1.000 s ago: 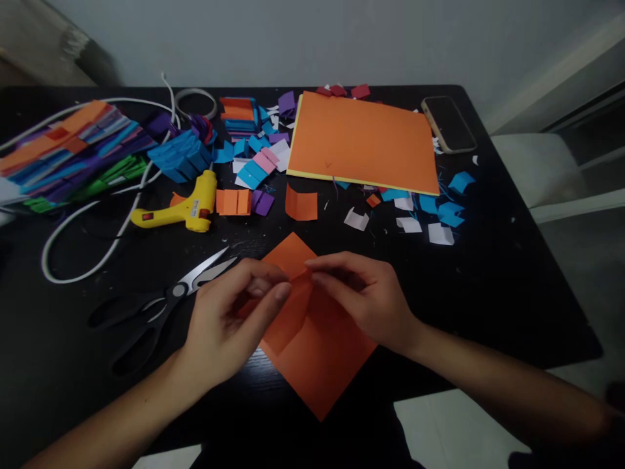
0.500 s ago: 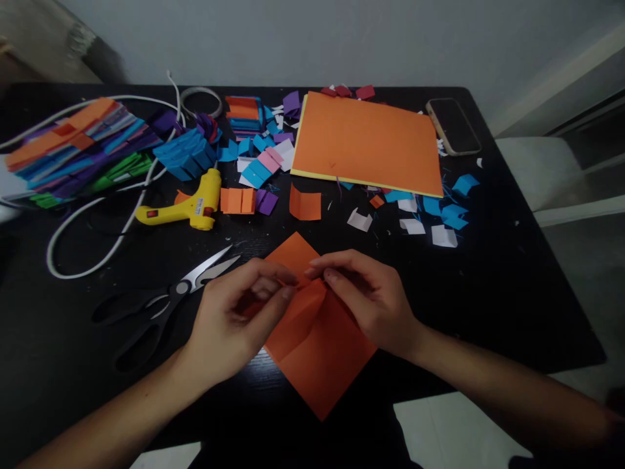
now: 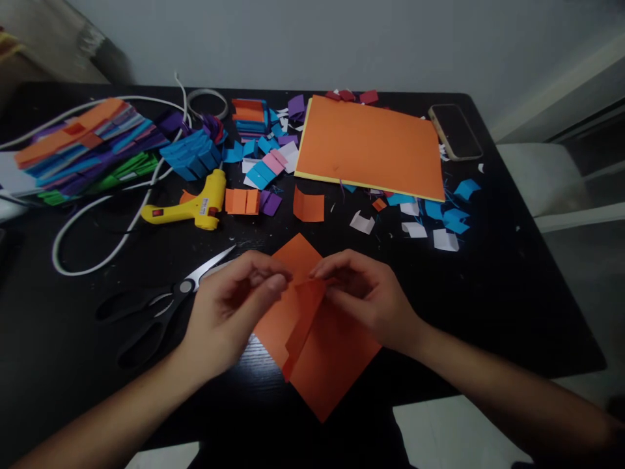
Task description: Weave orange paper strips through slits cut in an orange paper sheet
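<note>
On the table in front of me lies an orange sheet of paper (image 3: 336, 365), turned like a diamond. A creased orange flap (image 3: 305, 319) stands up over its middle; whether it is a fold of the same sheet or a separate piece, I cannot tell. My right hand (image 3: 368, 296) pinches the top of this flap between thumb and fingers. Just left of it, my left hand (image 3: 234, 306) is curved with thumb and fingers apart, holding nothing visible. Black-handled scissors (image 3: 185, 286) lie partly open beside my left hand, one blade mostly hidden behind it.
A yellow glue gun (image 3: 208, 202) and a white cable (image 3: 73, 270) lie at left, near stacks of folded coloured strips (image 3: 88, 143). Farther back are a stack of orange and yellow sheets (image 3: 371, 146), a phone (image 3: 456, 133) and several paper scraps (image 3: 446, 240).
My left fingers have come away from the flap and spread a little. The flap has tipped more upright and narrower in view, with my right hand still on its top. The view has shifted slightly.
</note>
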Available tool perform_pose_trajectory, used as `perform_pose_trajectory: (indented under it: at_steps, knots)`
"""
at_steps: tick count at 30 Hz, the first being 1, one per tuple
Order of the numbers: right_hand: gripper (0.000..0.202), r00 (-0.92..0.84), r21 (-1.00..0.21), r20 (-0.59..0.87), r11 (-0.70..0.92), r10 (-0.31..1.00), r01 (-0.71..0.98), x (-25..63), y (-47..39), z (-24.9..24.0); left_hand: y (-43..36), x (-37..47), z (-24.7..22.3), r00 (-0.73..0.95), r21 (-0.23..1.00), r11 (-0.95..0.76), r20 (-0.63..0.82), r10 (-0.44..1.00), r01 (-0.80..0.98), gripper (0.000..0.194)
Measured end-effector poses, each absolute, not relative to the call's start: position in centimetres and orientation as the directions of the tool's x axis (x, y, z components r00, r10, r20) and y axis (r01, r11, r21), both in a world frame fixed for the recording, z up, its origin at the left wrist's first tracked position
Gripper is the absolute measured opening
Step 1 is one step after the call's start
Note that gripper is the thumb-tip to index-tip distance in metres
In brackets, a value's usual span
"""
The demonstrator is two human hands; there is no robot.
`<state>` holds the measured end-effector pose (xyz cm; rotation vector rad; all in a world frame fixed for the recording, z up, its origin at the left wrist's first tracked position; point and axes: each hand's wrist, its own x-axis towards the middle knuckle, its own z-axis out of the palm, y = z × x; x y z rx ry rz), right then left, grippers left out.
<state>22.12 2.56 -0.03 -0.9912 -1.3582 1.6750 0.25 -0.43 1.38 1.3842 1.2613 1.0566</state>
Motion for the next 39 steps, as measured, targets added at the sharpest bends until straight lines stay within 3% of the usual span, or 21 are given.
perform_pose_trajectory:
  at_steps: [3, 9, 17, 23, 30, 39]
  knots:
    - [0.012, -0.443, -0.988, -0.091, -0.137, 0.892, -0.073, 22.01, 2.35, 0.11, -0.36, 0.85, 1.20, 0.106, 0.952, -0.046, 0.015, 0.994, 0.303, 0.004]
    - [0.016, -0.447, -0.999, -0.019, -0.036, 0.894, -0.030, 22.02, 2.05, 0.11, -0.43, 1.30, 1.25, 0.216, 0.970, 0.060, -0.112, 0.970, 0.235, 0.012]
    - [0.018, -0.450, -0.979, 0.140, 0.190, 0.882, 0.069, 22.49, 2.51, 0.58, -0.38, 1.09, 1.31, 0.175, 0.960, 0.012, -0.064, 0.983, 0.281, 0.011]
    - [0.019, -0.504, -0.995, 0.088, 0.104, 0.859, 0.004, 22.62, 2.68, 0.71, -0.30, 1.06, 1.42, 0.158, 0.950, -0.038, -0.012, 0.987, 0.310, 0.008]
    - [0.012, -0.487, -0.999, -0.023, -0.002, 0.873, 0.045, 22.64, 2.87, 0.65, -0.37, 0.92, 1.54, 0.191, 0.938, -0.094, 0.030, 0.981, 0.333, 0.006]
    - [0.017, -0.449, -0.983, -0.145, -0.179, 0.882, -0.034, 22.53, 2.91, 0.51, -0.37, 0.74, 1.46, 0.187, 0.908, -0.194, 0.132, 0.974, 0.371, 0.007]
